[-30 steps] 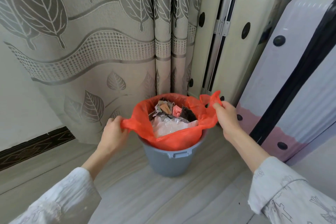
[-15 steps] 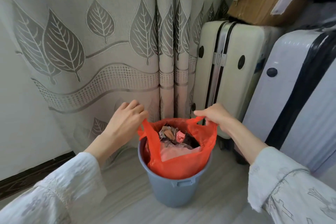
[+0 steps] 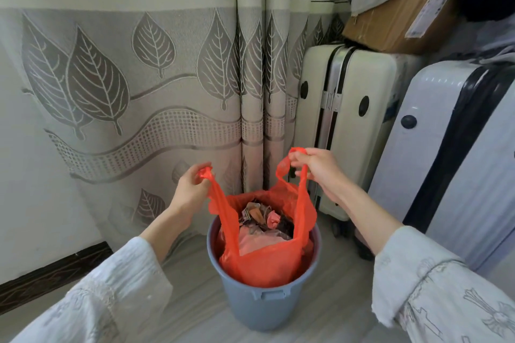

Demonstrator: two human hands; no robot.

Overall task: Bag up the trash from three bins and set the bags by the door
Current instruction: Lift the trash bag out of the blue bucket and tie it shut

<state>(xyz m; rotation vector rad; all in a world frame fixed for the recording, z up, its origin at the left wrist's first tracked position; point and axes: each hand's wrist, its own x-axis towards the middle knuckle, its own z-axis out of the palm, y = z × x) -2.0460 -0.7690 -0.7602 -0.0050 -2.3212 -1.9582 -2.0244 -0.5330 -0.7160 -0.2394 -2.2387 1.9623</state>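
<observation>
Running from left to right, a dark skirting board is noted along the foot of the wall, and a leaf-patterned curtain is hung behind the work area. A white sleeve is seen on the left arm. The left hand is raised above and to the left of the bin, and the left handle of the bag is pinched between curled fingers and thumb, with the handle drawn taut. The grey bin is stood on the pale floor, just in front of the curtain. The orange bag is seated in the bin, its body below the rim and its upper edges pulled clear above it. Crumpled trash is visible inside the open mouth of the bag. The right handle is gripped in the closed fingers of the right hand, which is held above and to the right of the bin. A cream suitcase is stood upright behind that hand, with a cardboard box resting on top. A white suitcase with a black band is stood at the far right, beside the cream one
</observation>
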